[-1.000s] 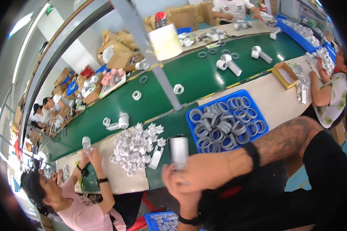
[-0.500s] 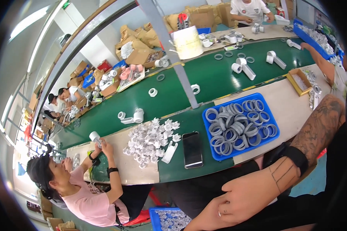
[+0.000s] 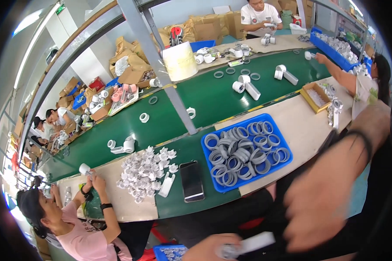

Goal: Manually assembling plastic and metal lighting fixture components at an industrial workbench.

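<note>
My left hand (image 3: 209, 250) is low at the bottom edge, closed on a white plastic part (image 3: 258, 242) with a flat handle and a rounded end. My right hand (image 3: 320, 198) hangs in front of my lap, apart from that part. Motion smears its fingers, so their grip is unclear. Beyond my hands, a blue tray (image 3: 224, 189) on the bench holds many grey rings (image 3: 244, 150). A black phone (image 3: 191, 180) lies left of the tray, beside a white flat piece (image 3: 167, 184) and a heap of small white plastic parts (image 3: 139, 174).
A green conveyor belt (image 3: 161, 135) runs behind the bench, carrying several white assemblies (image 3: 247, 87). A grey metal post (image 3: 178, 108) rises between bench and belt. A co-worker in pink (image 3: 85, 235) sits at left; another person's arm (image 3: 337, 69) reaches over the belt at right.
My hands were together over my lap; now they are apart, the right one raised and blurred. The white part now shows in my left hand. The whole view has shifted.
</note>
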{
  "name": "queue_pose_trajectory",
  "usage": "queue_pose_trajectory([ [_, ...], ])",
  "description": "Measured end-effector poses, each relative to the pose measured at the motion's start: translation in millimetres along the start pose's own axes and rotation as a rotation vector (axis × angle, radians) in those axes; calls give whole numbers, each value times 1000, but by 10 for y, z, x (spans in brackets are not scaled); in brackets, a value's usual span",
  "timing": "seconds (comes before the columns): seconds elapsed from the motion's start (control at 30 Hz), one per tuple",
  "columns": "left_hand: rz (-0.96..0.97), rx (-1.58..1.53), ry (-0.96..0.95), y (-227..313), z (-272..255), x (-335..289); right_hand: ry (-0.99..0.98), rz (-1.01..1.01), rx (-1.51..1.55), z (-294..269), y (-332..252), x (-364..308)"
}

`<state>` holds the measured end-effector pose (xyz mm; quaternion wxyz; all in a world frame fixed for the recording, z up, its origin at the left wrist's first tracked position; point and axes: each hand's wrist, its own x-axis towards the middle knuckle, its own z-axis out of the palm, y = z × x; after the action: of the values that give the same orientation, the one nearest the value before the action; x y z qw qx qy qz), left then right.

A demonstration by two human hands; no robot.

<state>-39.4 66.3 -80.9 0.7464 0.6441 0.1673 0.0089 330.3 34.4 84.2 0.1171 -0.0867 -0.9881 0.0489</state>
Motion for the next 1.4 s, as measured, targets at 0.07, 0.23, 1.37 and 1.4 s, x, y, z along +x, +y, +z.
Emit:
queue_pose_trajectory([
  [0.07,-73,-333,287,-575,-159,-439,90,522,-89,-551,-282,-770],
  [0.23,644,-546,535,-1111,-1029,-572,193,1486,57,662,-857,-2080],
  [1.37,179,947,1318,-1540,-1151,681,231,2223,88,4289,-2446,-3410],
  [1.4,187,942,1315,-1532,-1158,717,260,2167,-120,4270,-2433,-3411],
])
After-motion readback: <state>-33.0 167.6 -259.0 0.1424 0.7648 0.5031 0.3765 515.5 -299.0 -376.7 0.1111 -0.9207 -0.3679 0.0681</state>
